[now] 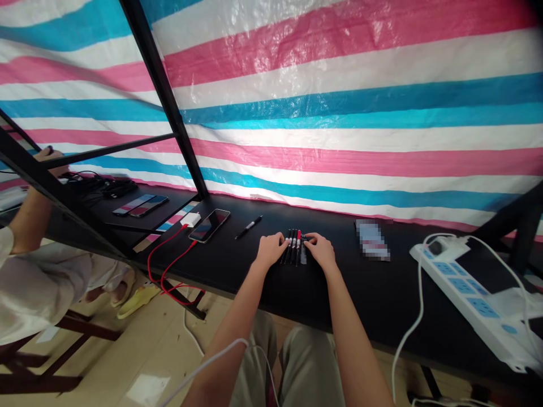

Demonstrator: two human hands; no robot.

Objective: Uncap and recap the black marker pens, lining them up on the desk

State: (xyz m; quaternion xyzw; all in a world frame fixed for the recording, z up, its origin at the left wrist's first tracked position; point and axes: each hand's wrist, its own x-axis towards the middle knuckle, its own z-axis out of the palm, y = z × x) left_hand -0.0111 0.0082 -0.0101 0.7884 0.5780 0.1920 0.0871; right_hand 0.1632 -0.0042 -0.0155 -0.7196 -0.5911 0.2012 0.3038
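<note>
Several marker pens [293, 249] lie side by side in a row on the black table [237, 265], pointing away from me. Most are black with white labels; one has a red cap [298, 234], and a clear-looking one [303, 254] is at the right end. My left hand [271, 250] is closed against the left side of the row, thumb on the pens. From the right, my right hand [321, 249] presses the row with thumb and curled fingers. A single black pen [249, 227] lies apart, beyond my left hand.
Left of the pens, a phone [210, 225] lies by a white charger [190, 220] with a red cable [169, 264]. A blurred-out packet [373, 240] and white power strip [475, 299] are at right. Another person's arm [31, 220] shows far left. A striped tarp [339, 135] hangs behind.
</note>
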